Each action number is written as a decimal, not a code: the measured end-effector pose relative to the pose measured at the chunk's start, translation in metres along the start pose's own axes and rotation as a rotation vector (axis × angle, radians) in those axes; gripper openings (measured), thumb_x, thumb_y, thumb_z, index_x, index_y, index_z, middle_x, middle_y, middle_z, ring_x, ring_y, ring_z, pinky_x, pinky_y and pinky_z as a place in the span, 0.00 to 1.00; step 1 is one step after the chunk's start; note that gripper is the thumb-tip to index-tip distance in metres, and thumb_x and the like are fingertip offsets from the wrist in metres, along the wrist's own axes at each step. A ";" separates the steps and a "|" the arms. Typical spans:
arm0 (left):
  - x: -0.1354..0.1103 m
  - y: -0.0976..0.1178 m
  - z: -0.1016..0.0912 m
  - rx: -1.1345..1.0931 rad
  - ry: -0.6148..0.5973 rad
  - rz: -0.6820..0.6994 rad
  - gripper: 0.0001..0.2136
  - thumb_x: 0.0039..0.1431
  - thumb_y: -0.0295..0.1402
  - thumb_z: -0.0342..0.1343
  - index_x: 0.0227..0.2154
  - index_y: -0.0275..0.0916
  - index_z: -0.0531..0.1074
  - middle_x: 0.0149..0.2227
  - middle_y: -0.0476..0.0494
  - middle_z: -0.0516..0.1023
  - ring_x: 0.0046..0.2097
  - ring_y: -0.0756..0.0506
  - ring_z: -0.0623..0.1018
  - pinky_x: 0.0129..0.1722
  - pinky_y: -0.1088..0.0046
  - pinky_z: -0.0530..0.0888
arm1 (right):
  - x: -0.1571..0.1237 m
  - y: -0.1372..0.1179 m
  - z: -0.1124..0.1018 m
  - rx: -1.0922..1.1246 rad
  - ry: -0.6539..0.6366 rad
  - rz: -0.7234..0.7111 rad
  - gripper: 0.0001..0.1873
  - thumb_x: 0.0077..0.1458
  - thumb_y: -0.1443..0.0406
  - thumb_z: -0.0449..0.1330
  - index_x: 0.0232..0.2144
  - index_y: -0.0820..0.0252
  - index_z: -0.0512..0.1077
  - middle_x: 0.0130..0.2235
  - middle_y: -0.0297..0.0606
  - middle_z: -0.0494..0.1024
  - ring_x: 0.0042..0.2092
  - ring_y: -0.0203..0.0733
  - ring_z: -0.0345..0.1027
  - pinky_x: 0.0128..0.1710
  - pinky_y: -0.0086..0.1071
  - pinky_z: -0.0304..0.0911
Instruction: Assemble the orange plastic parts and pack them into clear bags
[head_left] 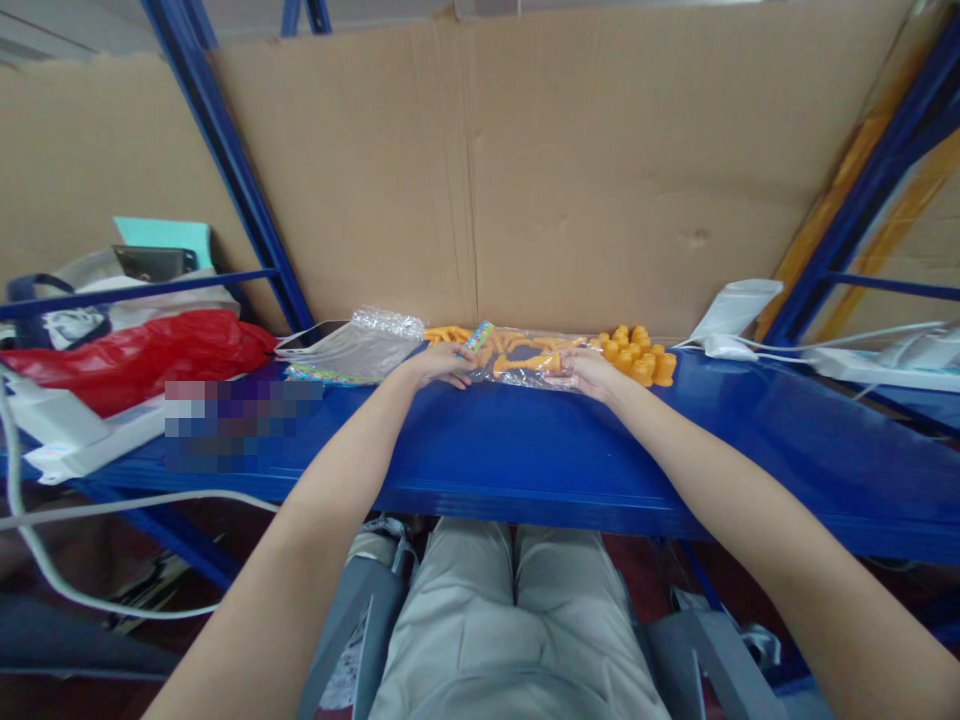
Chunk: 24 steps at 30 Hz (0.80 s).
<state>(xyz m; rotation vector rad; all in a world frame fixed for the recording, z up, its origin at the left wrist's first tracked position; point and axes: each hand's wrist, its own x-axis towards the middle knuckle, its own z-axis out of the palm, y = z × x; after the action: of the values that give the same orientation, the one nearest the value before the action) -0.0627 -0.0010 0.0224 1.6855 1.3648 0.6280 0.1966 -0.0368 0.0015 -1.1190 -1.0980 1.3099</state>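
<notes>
Both my arms reach forward over a blue shelf (525, 450). My left hand (441, 364) pinches the left end of a clear plastic bag (525, 362) that holds orange plastic pieces and has a colourful label at its top. My right hand (587, 373) grips the bag's right end, fingers closed on it. The bag lies flat on the shelf between the two hands. Just right of it stands a cluster of small orange caps (639, 355), loose on the shelf. More orange pieces (448, 334) lie behind my left hand.
A pile of empty clear bags (352, 345) lies left of my hands. A red bag (142, 352) and white items sit at far left. White adapters and cables (731, 325) lie at right. Cardboard (570, 170) backs the shelf; blue uprights (225, 150) flank it.
</notes>
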 end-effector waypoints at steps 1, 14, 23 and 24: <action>0.000 0.001 -0.001 0.012 0.009 0.007 0.12 0.48 0.29 0.66 0.36 0.36 0.73 0.27 0.47 0.77 0.30 0.49 0.79 0.36 0.72 0.77 | 0.000 0.000 0.001 0.016 0.008 0.014 0.14 0.49 0.82 0.52 0.27 0.60 0.66 0.30 0.37 0.76 0.33 0.36 0.73 0.47 0.40 0.69; 0.003 -0.003 -0.007 0.168 0.132 -0.012 0.06 0.50 0.25 0.58 0.33 0.37 0.71 0.29 0.48 0.78 0.29 0.50 0.78 0.30 0.78 0.75 | -0.006 0.002 0.008 -0.070 -0.093 0.061 0.13 0.50 0.80 0.56 0.27 0.59 0.68 0.25 0.29 0.72 0.29 0.30 0.70 0.34 0.24 0.64; -0.001 -0.002 -0.007 0.306 0.168 -0.071 0.06 0.50 0.25 0.59 0.32 0.38 0.73 0.28 0.48 0.78 0.29 0.49 0.78 0.29 0.76 0.75 | 0.000 0.013 0.006 -0.204 -0.095 -0.072 0.08 0.46 0.74 0.63 0.22 0.60 0.69 0.24 0.28 0.71 0.27 0.28 0.63 0.28 0.22 0.59; -0.001 -0.003 -0.007 0.317 0.182 -0.065 0.05 0.50 0.24 0.59 0.32 0.37 0.73 0.28 0.47 0.78 0.29 0.49 0.78 0.29 0.75 0.75 | 0.000 0.014 0.007 -0.215 -0.088 -0.082 0.07 0.46 0.73 0.64 0.23 0.60 0.69 0.24 0.28 0.71 0.26 0.29 0.62 0.27 0.22 0.58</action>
<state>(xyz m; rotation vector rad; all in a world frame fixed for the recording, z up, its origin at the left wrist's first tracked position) -0.0697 0.0000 0.0237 1.8574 1.7150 0.5601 0.1878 -0.0369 -0.0109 -1.1687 -1.3611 1.2071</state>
